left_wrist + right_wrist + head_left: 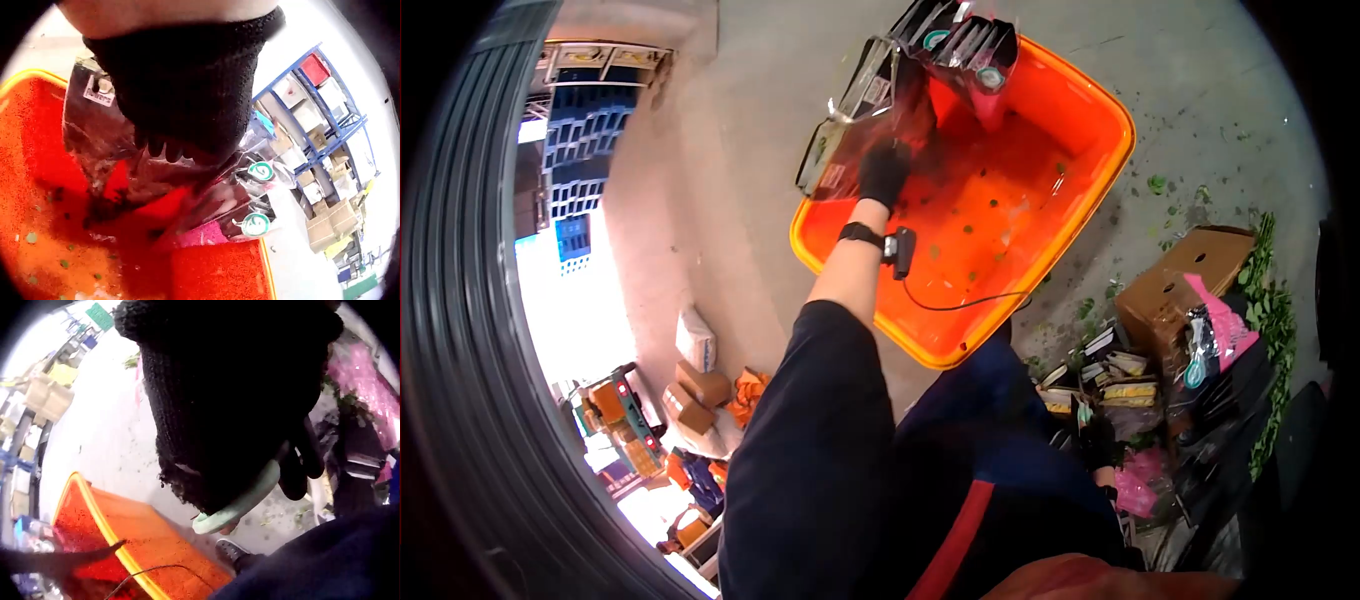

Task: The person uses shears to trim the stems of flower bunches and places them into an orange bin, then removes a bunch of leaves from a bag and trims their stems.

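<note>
My left hand [885,172], in a black fingerless glove, reaches over the far left part of an orange tub [1040,300]. Its fingers curl on a clear plastic flower sleeve [100,125] bearing a small printed label. Beside it, more dark and clear sleeves [970,50] with round green-and-white tags lean at the tub's far edge. Wet leaf bits dot the tub floor. At lower right, my gloved right hand [1100,445] is near bundles on the ground. In the right wrist view, it holds a pale green curved handle [244,503]; the rest of that tool is hidden.
Right of the tub lie a cardboard box [1180,280], tied bundles [1125,385], pink wrapping [1140,480] and leafy green stems [1265,320]. Loose leaves litter the concrete floor. A ribbed shutter [460,300] stands left; blue shelving [337,125] holds boxes.
</note>
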A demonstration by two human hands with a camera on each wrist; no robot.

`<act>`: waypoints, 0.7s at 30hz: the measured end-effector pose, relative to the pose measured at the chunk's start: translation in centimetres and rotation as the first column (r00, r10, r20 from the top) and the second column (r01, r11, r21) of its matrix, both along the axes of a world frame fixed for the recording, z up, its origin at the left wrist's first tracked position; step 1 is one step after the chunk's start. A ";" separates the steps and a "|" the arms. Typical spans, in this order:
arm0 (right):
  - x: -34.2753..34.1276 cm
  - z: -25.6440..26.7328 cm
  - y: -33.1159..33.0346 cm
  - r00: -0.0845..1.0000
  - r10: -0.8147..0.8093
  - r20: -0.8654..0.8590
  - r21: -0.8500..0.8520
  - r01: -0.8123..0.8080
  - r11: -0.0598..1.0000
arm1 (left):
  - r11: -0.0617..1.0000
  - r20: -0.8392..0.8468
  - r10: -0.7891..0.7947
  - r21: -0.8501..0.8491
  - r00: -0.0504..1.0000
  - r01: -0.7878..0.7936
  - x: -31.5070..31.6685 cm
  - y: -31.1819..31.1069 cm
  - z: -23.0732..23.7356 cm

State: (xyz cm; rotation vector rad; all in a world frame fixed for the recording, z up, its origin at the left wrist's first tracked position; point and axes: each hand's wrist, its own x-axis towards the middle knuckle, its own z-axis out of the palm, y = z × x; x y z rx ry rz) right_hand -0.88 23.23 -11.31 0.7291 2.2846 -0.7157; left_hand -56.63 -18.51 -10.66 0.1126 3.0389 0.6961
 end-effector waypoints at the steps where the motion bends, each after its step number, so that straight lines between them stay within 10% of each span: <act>1: -2.0 -0.9 0.5 0.999 0.054 0.008 -0.054 -0.053 0.997 | 0.993 -0.066 -0.111 -0.034 0.992 0.109 -1.3 0.1 1.0; 9: -17.7 1.0 -2.3 0.954 0.125 -0.271 -0.094 -0.156 0.983 | 0.974 -0.047 -0.081 0.206 0.996 0.089 -10.3 12.1 0.9; 12: -20.1 2.1 -3.5 0.955 0.170 -0.242 -0.043 -0.186 0.982 | 0.990 -0.511 0.068 0.138 0.857 0.003 -15.4 16.0 -3.2; 18: -18.4 1.1 -3.5 0.969 0.204 -0.142 -0.095 -0.219 0.971 | 0.983 0.342 0.107 -0.179 0.933 -0.047 -16.0 18.6 -1.4; 21: -18.2 0.7 -3.4 0.977 0.211 -0.031 -0.107 -0.213 0.971 | 0.976 0.453 -0.063 -0.158 0.889 0.149 -12.0 18.6 -2.8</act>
